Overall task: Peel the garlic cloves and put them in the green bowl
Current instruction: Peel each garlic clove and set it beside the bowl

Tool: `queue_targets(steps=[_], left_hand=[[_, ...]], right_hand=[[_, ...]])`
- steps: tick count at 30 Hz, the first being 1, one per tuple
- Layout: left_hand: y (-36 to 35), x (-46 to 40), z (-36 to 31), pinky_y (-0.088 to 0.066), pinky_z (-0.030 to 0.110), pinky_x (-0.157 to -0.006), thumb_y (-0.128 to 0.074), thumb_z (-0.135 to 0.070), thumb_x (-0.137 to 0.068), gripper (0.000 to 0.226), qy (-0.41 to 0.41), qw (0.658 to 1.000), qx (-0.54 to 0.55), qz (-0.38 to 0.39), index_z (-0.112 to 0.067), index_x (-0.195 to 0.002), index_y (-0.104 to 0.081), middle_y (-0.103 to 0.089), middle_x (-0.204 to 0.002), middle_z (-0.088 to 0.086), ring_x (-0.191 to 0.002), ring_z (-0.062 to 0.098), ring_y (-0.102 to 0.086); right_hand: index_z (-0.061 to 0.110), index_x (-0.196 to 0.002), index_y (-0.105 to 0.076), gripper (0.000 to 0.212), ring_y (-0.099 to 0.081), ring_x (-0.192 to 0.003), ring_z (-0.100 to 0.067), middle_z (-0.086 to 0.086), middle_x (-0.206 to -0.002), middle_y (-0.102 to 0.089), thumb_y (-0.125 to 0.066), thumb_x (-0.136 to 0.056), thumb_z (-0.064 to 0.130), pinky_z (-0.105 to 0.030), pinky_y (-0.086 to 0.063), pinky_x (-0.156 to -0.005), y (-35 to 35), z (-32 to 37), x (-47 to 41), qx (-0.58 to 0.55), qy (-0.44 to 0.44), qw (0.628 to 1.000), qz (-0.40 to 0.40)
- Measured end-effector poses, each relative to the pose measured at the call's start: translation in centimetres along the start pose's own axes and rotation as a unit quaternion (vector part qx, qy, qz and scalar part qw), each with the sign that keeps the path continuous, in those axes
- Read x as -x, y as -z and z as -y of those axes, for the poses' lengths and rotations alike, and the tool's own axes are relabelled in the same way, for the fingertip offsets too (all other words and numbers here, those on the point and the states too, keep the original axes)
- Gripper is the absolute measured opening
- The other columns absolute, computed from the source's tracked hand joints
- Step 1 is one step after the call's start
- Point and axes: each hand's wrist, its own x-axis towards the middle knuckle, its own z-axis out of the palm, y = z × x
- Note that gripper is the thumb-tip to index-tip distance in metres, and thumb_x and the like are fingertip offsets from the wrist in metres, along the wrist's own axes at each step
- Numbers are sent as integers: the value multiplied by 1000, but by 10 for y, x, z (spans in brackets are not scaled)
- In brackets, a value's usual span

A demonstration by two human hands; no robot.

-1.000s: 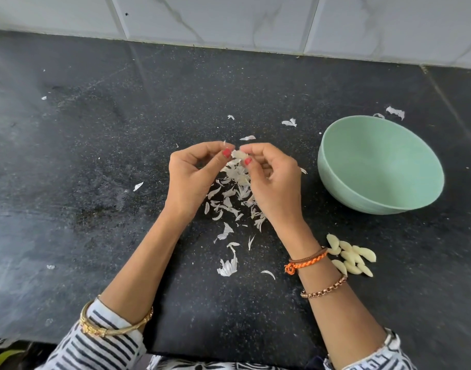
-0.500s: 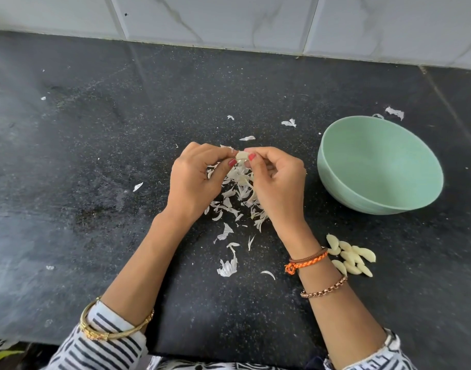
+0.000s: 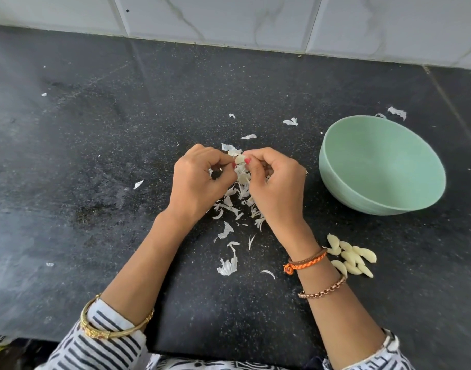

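Black speckled stone counter [image 3: 122, 156], white marbled wall tiles [image 3: 229, 20]

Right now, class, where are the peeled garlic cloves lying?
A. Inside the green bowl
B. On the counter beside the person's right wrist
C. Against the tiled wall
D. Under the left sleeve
B: the peeled garlic cloves lie on the black counter beside the right wrist; the green bowl looks empty.

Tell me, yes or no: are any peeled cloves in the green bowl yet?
No, the green bowl shows only its bare inside, and the peeled cloves lie in a heap on the counter beside it.
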Motion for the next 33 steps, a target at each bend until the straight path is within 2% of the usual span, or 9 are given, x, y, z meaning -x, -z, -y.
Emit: queue_targets(steps=[3, 9, 12, 16, 19, 22, 24, 29, 33], left_hand=[[-2, 2, 1, -32, 2, -58, -66, -10, -71, 9, 24, 1000, -7, -3, -3, -64, -67, -43, -62, -30, -61, -10, -45], [-4, 3, 3, -31, 3, -55, -65, -12, -68, 12, 40, 999, 3, 1, -13, -57, -59, -44, -58, -26, -58, -8, -44], [-1, 2, -1, -31, 6, -54, -69, -9, -67, 22, 105, 992, 68, 21, -24, -57, -56, -51, -52, -20, -53, -5, -44], [5, -5, -3, -33, 9, -48, -59, -10, -68, 12, 178, 969, 171, 5, -19, -60, -60, -55, -49, -17, -47, -3, -42], [8, -7, -1, -34, 11, -50, -55, -12, -68, 10, 199, 964, 174, -13, -16, -58, -59, -56, -52, -14, -50, -2, -42], [6, -2, -2, -31, 12, -47, -53, -21, -69, 17, 178, 972, 154, 22, -8, -58, -56, -51, -53, -7, -48, 0, -38], [2, 1, -3, -28, 12, -47, -54, -33, -74, 27, 157, 974, 155, 52, -14, -55, -53, -45, -48, -14, -45, 0, -35], [1, 0, -4, -46, 19, -63, -68, -24, -79, 2, 148, 966, 206, 51, -25, -80, -67, -64, -67, -18, -64, 5, -54], [2, 2, -3, -50, 25, -71, -68, -15, -82, 10, 153, 964, 214, 47, -24, -85, -69, -69, -76, -15, -73, 7, -60]], right_hand=[[5, -87, -72, 17, -65, -68, -19, -4, -75, -70, -56, -83, 12, -38, -54, -63, 1, 0, 0, 10, 8, 1000, 4], [6, -82, -73, 16, -65, -66, -16, -2, -72, -70, -56, -83, 6, -34, -51, -61, 4, 1, -1, -5, -28, 999, 24], [5, -82, -73, 16, -64, -65, -9, 3, -69, -68, -58, -85, 1, -24, -51, -60, 6, 2, -4, -39, -62, 997, 36], [6, -77, -71, 21, -55, -53, 2, 9, -59, -61, -55, -87, -3, -13, -43, -53, 8, 9, -5, -160, -115, 977, 82], [11, -75, -68, 25, -50, -52, 1, 4, -59, -59, -53, -89, -3, -15, -43, -52, 12, 12, -7, -237, -132, 960, 61], [19, -77, -68, 26, -57, -61, 1, 6, -68, -65, -55, -90, 0, -16, -47, -59, 14, 8, -8, -210, -129, 969, 35], [21, -79, -68, 25, -61, -66, 0, 4, -72, -68, -56, -89, 2, -17, -50, -63, 12, 5, -8, -188, -146, 971, 31], [11, -87, -71, 17, -61, -67, -4, -2, -78, -70, -57, -88, 2, -21, -52, -65, 9, 3, -7, -175, -170, 969, 40], [8, -94, -71, 16, -59, -66, 2, 2, -79, -68, -60, -85, 0, -16, -49, -66, 8, 3, -7, -162, -168, 971, 51]])
